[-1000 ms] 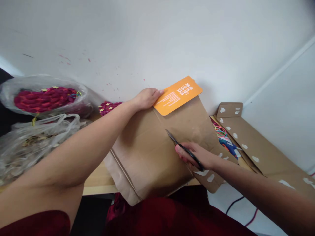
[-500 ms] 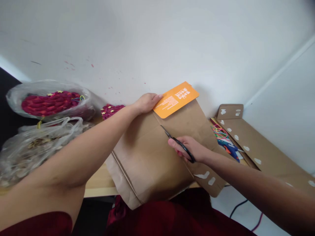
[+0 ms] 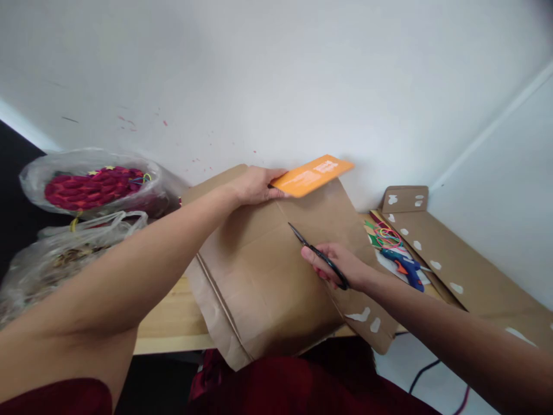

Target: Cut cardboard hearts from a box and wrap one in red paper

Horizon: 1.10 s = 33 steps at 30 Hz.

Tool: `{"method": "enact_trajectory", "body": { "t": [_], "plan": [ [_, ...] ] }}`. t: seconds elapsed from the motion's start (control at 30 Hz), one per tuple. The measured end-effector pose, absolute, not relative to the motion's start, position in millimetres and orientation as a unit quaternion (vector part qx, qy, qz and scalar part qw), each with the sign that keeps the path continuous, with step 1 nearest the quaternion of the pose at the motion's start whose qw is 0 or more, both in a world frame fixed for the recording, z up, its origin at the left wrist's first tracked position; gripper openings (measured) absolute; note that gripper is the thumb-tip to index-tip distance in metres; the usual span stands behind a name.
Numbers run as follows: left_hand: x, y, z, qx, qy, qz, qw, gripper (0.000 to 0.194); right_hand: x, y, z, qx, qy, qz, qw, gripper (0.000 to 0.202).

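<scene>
A large brown paper sheet (image 3: 268,276) with fold lines lies over the table's front edge. My left hand (image 3: 257,185) pinches the left corner of an orange card (image 3: 315,174) with white print, tilted above the sheet's far side. Below and right of the card, my right hand (image 3: 332,265) holds black scissors (image 3: 298,233), fingers in the handles. Their blades look closed and point up and left over the sheet. White patches mark the brown piece under my right forearm.
Plastic bags at the left hold dark red pieces (image 3: 95,190) and brownish pieces (image 3: 82,253). On the right are a blue glue gun (image 3: 404,266), coloured bands (image 3: 386,236) and a long cardboard piece (image 3: 470,265) with white patches. Cables hang below the wooden table (image 3: 173,323).
The orange card has tipped flatter, and my left hand's fingers now show beneath it. The brown sheet's far left part has risen over the red starred piece. The scissors have shifted slightly right.
</scene>
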<state>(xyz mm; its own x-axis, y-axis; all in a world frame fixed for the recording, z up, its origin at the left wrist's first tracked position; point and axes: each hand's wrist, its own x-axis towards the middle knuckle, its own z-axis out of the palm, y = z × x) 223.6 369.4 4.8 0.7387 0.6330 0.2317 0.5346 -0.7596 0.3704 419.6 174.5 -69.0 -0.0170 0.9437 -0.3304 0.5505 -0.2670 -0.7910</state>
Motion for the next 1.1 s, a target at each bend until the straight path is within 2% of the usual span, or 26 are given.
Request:
{"method": "enact_trajectory", "body": {
  "t": [0.07,0.2,0.43,0.73,0.93,1.1],
  "plan": [
    [227,371,1,0.894,0.345,0.227,0.174,0.062,417,174,-65,-0.658,-0.561,0.45,0.224,0.064],
    [229,375,-6,0.873,0.328,0.28,0.227,0.051,417,178,-56,-0.646,-0.582,0.447,0.21,0.071],
    [229,371,-6,0.868,0.271,0.275,0.313,0.051,425,180,-43,-0.643,-0.617,0.427,0.153,0.081],
    [234,374,-11,0.846,0.24,0.278,0.386,0.054,410,188,-42,-0.665,-0.591,0.412,0.193,0.079],
    [231,368,-11,0.838,0.285,0.269,0.379,0.053,417,182,-61,-0.639,-0.589,0.435,0.236,0.071],
    [229,367,-14,0.831,0.319,0.265,0.372,0.054,415,183,-65,-0.63,-0.62,0.401,0.241,0.063]
  ]
}}
